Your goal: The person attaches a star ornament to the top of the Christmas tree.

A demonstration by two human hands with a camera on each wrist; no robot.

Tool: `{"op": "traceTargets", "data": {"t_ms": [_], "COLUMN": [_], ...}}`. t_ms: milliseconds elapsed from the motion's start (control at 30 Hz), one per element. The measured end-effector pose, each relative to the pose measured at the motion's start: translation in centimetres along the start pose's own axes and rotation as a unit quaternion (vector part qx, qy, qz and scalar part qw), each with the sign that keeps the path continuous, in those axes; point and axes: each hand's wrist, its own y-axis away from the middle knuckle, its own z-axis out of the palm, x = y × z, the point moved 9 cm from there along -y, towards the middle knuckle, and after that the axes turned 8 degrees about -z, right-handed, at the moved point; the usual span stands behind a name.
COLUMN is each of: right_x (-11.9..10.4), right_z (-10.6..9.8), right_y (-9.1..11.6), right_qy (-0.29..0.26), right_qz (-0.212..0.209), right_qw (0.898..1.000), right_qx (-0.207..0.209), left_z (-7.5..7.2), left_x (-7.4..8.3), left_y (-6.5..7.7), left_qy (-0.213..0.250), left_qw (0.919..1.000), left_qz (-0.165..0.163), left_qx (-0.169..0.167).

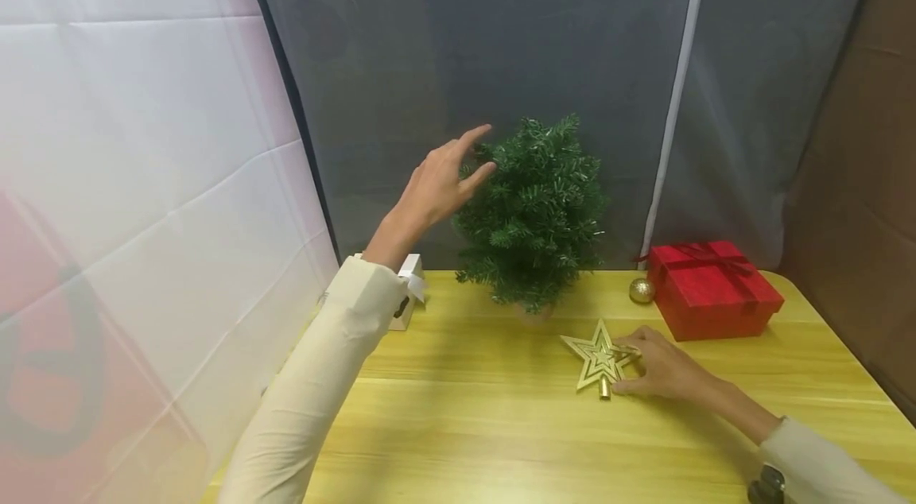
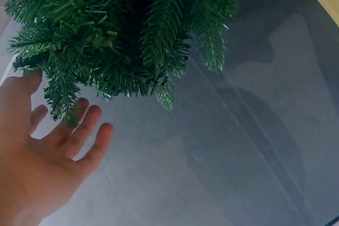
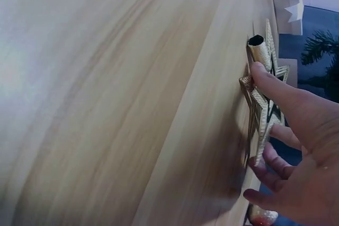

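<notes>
A small green artificial Christmas tree [image 1: 537, 202] stands at the back middle of the table. Beside its upper left side my left hand [image 1: 440, 182] is raised with fingers spread. In the left wrist view a branch tip [image 2: 66, 96] hangs in front of those fingers. My right hand [image 1: 661, 365] pinches a gold star tree topper [image 1: 599, 358] by its right side, low over the table in front of the tree. The right wrist view has the thumb [image 3: 275, 86] by the topper's hollow tube [image 3: 259, 51], with the other fingers along its far side.
A red gift box [image 1: 716, 289] with a ribbon sits at the back right, a gold ball ornament [image 1: 642, 291] against its left. A white box [image 1: 411, 269] with a ribbon is partly hidden behind my left forearm. Grey cloth [image 1: 572, 27] hangs behind the wooden table [image 1: 458, 424].
</notes>
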Motion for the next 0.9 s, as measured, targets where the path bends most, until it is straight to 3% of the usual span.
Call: {"op": "traceTargets", "data": {"t_ms": [200, 433, 633, 900], "right_x": [0.7, 1.0, 0.9, 1.2], "right_z": [-0.6, -2.3, -4.0, -6.9], "right_y": [0.2, 0.4, 0.4, 0.6], "right_qy": [-0.039, -0.053, -0.041, -0.047], "right_qz": [-0.016, -0.039, -0.042, -0.015], "right_qw": [0.998, 0.994, 0.995, 0.996], "right_qx": [0.04, 0.086, 0.086, 0.07], "left_z": [0.6, 1.0, 1.1, 1.1], "left_x": [-0.4, -1.6, -2.1, -2.4], "left_y": [-0.5, -0.6, -0.6, -0.5], "left_qy": [0.071, 0.146, 0.184, 0.198], "left_qw": [0.9974, 0.9892, 0.9827, 0.9794], "left_qz": [0.002, -0.003, -0.001, -0.009], "left_qx": [-0.012, 0.001, 0.019, 0.036]}}
